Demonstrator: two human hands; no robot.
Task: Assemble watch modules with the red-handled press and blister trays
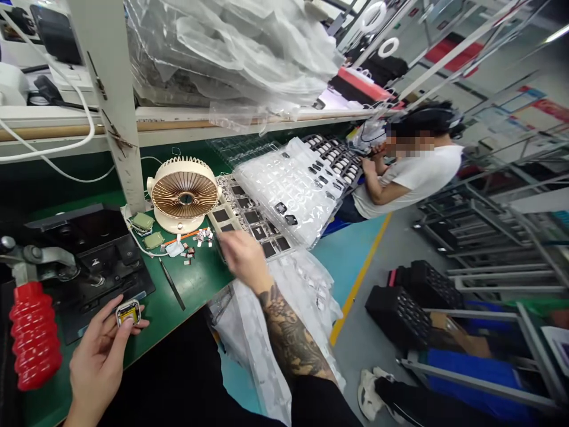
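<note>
"Where's the case?"

"The case (128,312) is in the left hand (95,362), over the near edge of the surface (200,290), open side up, with yellow showing inside its pale rim. Thumb and fingertips are closed on it, the thumb lying over the opening"

"How would it handle?"

"Light, I'd judge, and stiff round the rim, but delicate inside. The rim looks smooth enough to slip. Best pinched by opposite sides of the rim, without pressing on the yellow part"

"And the right hand?"

"Taking the case as the clock's centre, the right hand (242,255) is between 2 and 3 o'clock, at the near end of the narrow tray (233,214). Its fingers look partly curled, but it's blurred; I can't tell whether it has hold of anything"

"What's nearest the case?"

"The tweezers (172,284) lie at 2 o'clock, loose on the surface, and the black fixture (98,267) is between 10 and 11. Green pads (153,240) sit toward 12 to 1, small parts (204,237) at 2, past the tweezers"

"Further out?"

"The fan (184,198) stands at 1, just beside the narrow tray. The red handle (33,338) is between 8 and 9. Clear sheets (288,190) spread at 2, and well beyond them sits a co-worker (418,172)"
</note>
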